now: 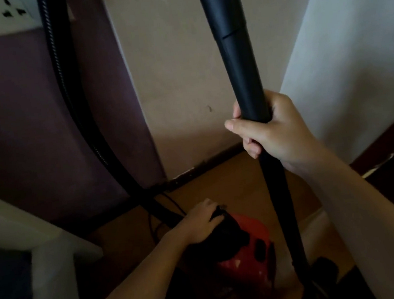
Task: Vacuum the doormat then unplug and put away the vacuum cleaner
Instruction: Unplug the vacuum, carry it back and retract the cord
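A red and black vacuum cleaner (246,249) sits on the brown floor in a wall corner. My left hand (202,222) grips the black handle on top of its body. My right hand (272,128) grips the black rigid wand (236,51), which stands nearly upright through the middle of the view. A black ribbed hose (71,90) curves from the upper left down to the cleaner. The wand's lower end near the floor is dark and hard to make out. No doormat is in view.
A white wall socket (11,15) is at the top left with nothing plugged in. A thin black cord (170,201) lies on the floor by the skirting. A white ledge (27,222) juts in at the left, and a dark wooden edge (387,152) at the right.
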The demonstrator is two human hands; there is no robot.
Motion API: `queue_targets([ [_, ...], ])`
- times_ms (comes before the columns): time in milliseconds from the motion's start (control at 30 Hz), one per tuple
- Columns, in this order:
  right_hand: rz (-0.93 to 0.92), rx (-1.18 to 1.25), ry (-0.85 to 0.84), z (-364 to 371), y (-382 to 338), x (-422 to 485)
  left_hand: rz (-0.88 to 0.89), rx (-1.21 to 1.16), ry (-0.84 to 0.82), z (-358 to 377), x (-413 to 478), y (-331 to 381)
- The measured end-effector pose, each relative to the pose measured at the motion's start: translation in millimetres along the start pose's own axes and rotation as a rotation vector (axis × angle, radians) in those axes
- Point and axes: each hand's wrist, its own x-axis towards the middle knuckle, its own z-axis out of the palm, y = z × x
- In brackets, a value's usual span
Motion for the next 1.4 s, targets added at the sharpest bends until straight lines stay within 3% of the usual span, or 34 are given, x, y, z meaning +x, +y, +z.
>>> queue_targets([
  [133,0.020,0.041,-0.011,0,9,-8,-0.009,0.035,0.014,23,2,12],
  [467,0.000,0.020,-0.036,-1,28,-19,0.108,0.513,-0.066,25,19,18],
  [600,-0.013,0.025,-0.042,-2,31,-19,0.111,0.468,-0.105,23,30,20],
  [833,0.003,0.036,-0.032,-10,37,-21,0.024,0.291,-0.330,15,44,27],
  [1067,0.041,0.046,-0.016,-22,46,-23,-0.128,0.112,-0.160,8,51,17],
  [1200,0.045,0.068,-0.006,-32,44,-14,-0.193,0.150,-0.077,-14,54,24],
  [1400,0.045,0.053,0.062,-54,-2,6,-0.285,0.095,0.021,-72,31,56],
])
